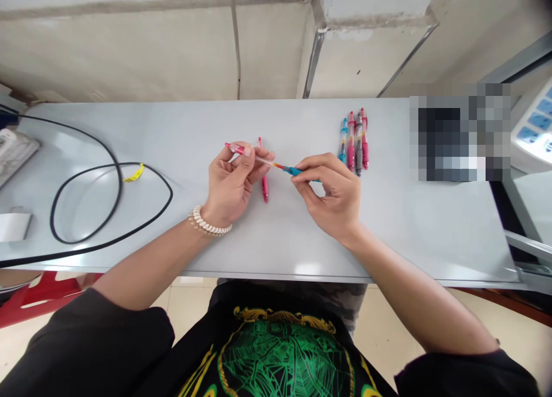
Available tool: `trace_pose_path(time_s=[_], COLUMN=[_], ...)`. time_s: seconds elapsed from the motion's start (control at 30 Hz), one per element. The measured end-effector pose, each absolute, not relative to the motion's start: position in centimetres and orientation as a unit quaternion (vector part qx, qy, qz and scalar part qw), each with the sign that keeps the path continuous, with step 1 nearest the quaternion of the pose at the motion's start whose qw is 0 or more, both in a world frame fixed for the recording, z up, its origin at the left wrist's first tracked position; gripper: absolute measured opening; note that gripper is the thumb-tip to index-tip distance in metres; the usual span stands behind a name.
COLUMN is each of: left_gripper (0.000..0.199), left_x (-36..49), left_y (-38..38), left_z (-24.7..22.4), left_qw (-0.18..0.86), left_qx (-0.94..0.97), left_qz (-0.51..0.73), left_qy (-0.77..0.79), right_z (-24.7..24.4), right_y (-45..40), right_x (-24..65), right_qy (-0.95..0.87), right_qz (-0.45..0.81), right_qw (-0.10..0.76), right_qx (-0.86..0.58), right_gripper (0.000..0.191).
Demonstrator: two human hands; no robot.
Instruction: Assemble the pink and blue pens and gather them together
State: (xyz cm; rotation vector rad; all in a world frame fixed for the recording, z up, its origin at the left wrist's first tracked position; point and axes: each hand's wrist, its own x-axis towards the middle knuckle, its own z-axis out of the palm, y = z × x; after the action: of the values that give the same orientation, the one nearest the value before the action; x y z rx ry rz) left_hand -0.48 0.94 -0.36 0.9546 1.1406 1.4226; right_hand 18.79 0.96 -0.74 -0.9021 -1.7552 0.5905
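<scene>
It looks like a workroom: long table (414,230) (pale grey), tiled wall (172,52), looped black cable (119,166).

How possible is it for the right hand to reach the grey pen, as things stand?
Probably yes: the grey pen lies beyond the right hand with nothing visible between, though that hand holds a pen's blue end.

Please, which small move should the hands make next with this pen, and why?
Perhaps the right hand should gently twist the blue end of the pen: it pinches that end, the left hand grips near the pink end, and the two ends lie in line.
</scene>
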Motion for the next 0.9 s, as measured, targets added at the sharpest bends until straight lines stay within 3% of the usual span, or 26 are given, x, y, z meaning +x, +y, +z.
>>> trace_pose_path(time_s=[0.07, 0.17, 0.27, 0.53, 0.77, 0.9], left_gripper=[0.035, 0.034, 0.033, 0.035, 0.033, 0.036], left_x=[-0.6, -0.7, -1.0, -2.3, -0.9, 0.2], left_y=[1.0, 1.0, 1.1, 2.5, 1.1, 0.4], left_z=[-0.3, -0.4, -0.7, -1.6, -0.4, -0.1], left_qw=[0.508, 0.505, 0.507, 0.561, 0.518, 0.527], left_qx=[0.403, 0.418, 0.423, 0.381, 0.397, 0.411], left_qz=[0.585, 0.573, 0.57, 0.553, 0.574, 0.578], left_qy=[0.487, 0.492, 0.489, 0.485, 0.494, 0.468], right_z=[-0.9, -1.4, -1.6, -0.2, -1.2, -1.4], right_y=[1.0, 1.1, 1.2, 1.3, 1.1, 0.8], right_x=[19.0, 19.3, 19.6, 20.2, 19.5, 18.7], right_qy=[-0.772, -0.824, -0.83, -0.754, -0.809, -0.805], right_qz=[0.191, 0.149, 0.151, 0.267, 0.16, 0.141], right_qw=[0.466, 0.376, 0.367, 0.468, 0.449, 0.458], right_qx=[-0.388, -0.398, -0.392, -0.375, -0.343, -0.349], right_gripper=[0.019, 0.042, 0.053, 0.037, 0.039, 0.024])
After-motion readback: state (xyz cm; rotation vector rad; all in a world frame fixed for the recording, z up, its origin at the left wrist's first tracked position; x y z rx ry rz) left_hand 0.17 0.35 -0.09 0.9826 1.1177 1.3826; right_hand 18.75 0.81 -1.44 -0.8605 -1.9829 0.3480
